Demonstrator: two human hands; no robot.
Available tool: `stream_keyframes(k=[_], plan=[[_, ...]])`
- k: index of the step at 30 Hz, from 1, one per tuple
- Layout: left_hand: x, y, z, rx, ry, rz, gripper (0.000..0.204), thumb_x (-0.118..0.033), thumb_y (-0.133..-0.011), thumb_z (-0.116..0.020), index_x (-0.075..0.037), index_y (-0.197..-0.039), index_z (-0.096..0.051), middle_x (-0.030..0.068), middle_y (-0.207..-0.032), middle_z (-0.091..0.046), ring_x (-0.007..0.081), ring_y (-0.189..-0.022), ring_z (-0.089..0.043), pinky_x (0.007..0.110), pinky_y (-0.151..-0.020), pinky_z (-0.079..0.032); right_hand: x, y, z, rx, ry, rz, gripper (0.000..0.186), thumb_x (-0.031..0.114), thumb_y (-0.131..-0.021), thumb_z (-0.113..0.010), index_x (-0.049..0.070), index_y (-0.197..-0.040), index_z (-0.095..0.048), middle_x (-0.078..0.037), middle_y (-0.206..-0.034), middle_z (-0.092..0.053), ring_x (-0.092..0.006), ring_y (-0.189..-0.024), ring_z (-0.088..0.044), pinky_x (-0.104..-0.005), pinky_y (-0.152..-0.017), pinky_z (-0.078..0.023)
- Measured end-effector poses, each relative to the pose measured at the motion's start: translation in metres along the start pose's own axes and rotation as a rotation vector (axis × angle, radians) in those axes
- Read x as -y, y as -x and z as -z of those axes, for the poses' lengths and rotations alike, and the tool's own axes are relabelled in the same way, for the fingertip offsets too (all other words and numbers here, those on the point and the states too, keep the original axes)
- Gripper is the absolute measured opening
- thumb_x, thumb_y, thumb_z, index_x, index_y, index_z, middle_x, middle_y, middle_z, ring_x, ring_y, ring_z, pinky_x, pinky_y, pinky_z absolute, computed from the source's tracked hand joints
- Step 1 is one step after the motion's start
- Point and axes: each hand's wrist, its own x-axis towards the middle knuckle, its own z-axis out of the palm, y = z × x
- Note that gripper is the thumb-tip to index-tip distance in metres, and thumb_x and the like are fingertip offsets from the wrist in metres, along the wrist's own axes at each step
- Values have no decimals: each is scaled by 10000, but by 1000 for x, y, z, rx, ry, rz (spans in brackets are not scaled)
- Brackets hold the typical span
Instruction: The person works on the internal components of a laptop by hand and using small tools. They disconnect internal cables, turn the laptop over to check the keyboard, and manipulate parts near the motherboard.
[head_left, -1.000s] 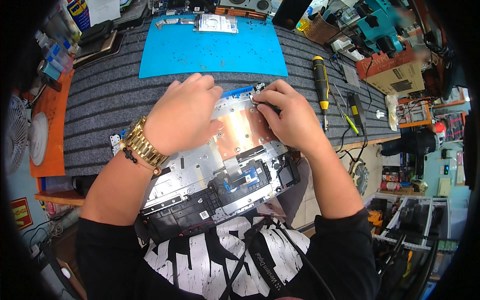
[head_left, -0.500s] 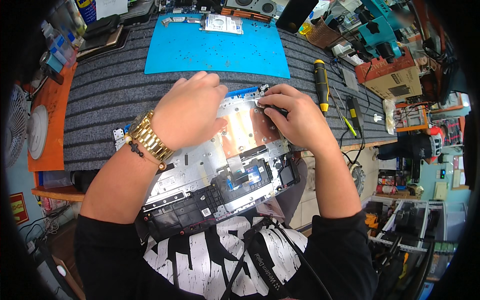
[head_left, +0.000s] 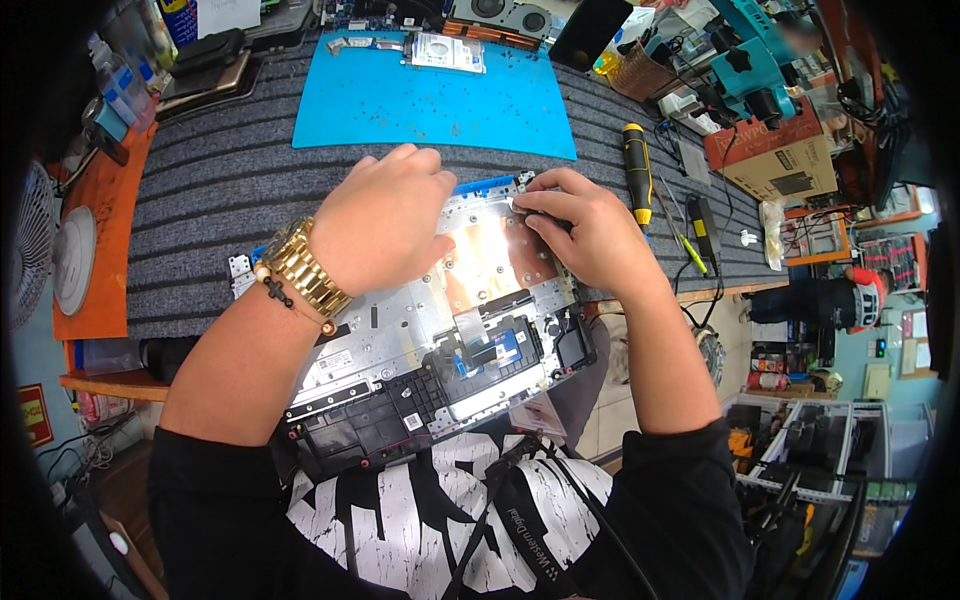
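A silver laptop chassis [head_left: 390, 345], with a copper-toned area and black frame sections, lies tilted over my lap at the desk edge. My left hand [head_left: 385, 215], wearing a gold watch and beaded bracelet, curls over its upper edge, fingertips hidden, thumb on the panel. My right hand [head_left: 590, 230] is closed at the upper right corner, beside a blue strip [head_left: 485, 186]; what its fingertips pinch is too small to make out.
A blue mat [head_left: 430, 105] holds a drive and parts. A yellow-black screwdriver [head_left: 637, 175], green pen-like tool [head_left: 693, 250] and cardboard box [head_left: 775, 155] are right; a fan [head_left: 35, 255] is left. Another person [head_left: 820, 298] stands in the right background.
My hands have shifted very slightly, keeping their grip at the chassis's upper edge. The person in the right background has moved and shows more of their body.
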Motion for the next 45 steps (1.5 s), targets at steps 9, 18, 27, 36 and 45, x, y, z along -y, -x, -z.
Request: stream_keyframes(k=[9,18,27,36,45], plan=[[1,0,-1,5,-18,-5,434,-301,-968,-903,-8,-1275,-813,167,-1304,-761,366,-1338,-712,535,-1109,-597,-3,2,-1,5,3,21,239,205,-1038,-807,147,-1236,-927,-94,-1312,-819,-379,-1061,-831,-488,-967,-670],[4,0,-5,-31,-9,-19,539,-325,-949,-942,7,-1348,-799,152,-1238,-741,372,-1282,-700,510,-1080,-574,5,9,0,-75,-57,-94,246,163,-1057,-784,72,-1250,-908,-145,-1342,-816,-408,-1147,-816,-490,-1025,-651],[3,0,-5,-25,-13,-7,549,-309,-934,-952,-1,-1362,-797,152,-1238,-742,377,-1277,-701,509,-1084,-579,22,9,-10,-105,-39,-227,268,184,-1081,-747,64,-1266,-900,-137,-1343,-817,-409,-1184,-801,-496,-1066,-631],[-2,2,-8,-43,22,12,565,-270,-926,-955,29,-1373,-781,180,-1238,-737,401,-1215,-725,516,-1045,-624,35,5,-13,-99,20,-306,285,209,-1102,-716,68,-1271,-896,-125,-1357,-824,-416,-1183,-806,-514,-1069,-636],[-4,4,-10,-42,12,35,551,-253,-930,-951,27,-1370,-775,174,-1241,-728,400,-1212,-720,519,-1039,-631,42,3,-18,-145,34,-338,297,205,-1100,-690,51,-1235,-906,-150,-1339,-847,-433,-1172,-815,-534,-1056,-646]])
